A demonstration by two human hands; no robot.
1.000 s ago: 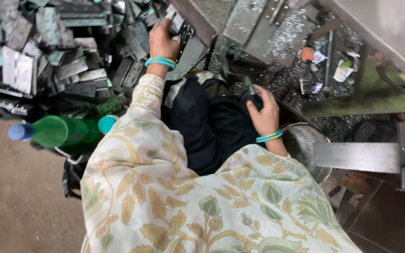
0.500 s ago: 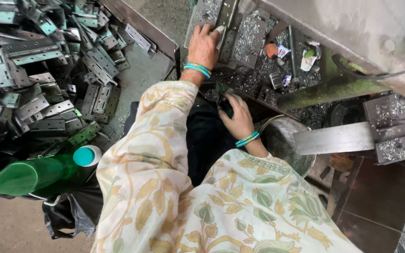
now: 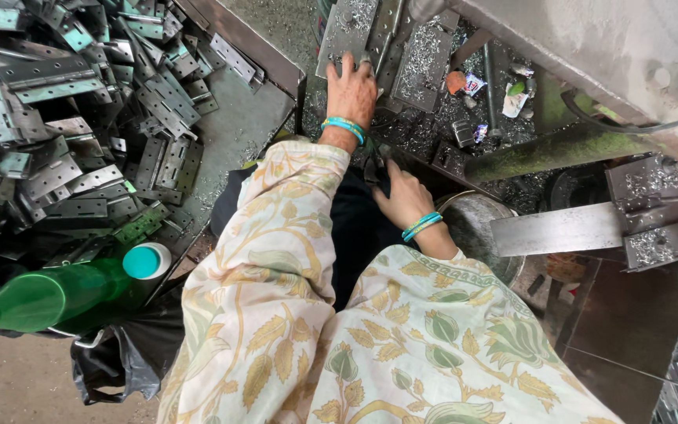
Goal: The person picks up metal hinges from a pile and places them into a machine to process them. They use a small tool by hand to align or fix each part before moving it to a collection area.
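my left hand (image 3: 352, 93) lies flat and open on a metal plate (image 3: 347, 31) at the far edge of the bench, to keep it steady. my right hand (image 3: 402, 200) rests half curled, holding nothing, near a round pot (image 3: 476, 228).

The fingertips of the left hand (image 3: 352, 90) are lying against a shaving-strewn metal plate (image 3: 348, 30), and whether they are gripping it is not showing. The right hand (image 3: 404, 200) is reaching into a dark gap, its fingertips lost in shadow. The picture's left and top edges are cutting off the heap of hinges (image 3: 64, 118). The green bottle (image 3: 49, 297) is running out past the left edge. The small wrappers (image 3: 515, 98) are too small to make out.
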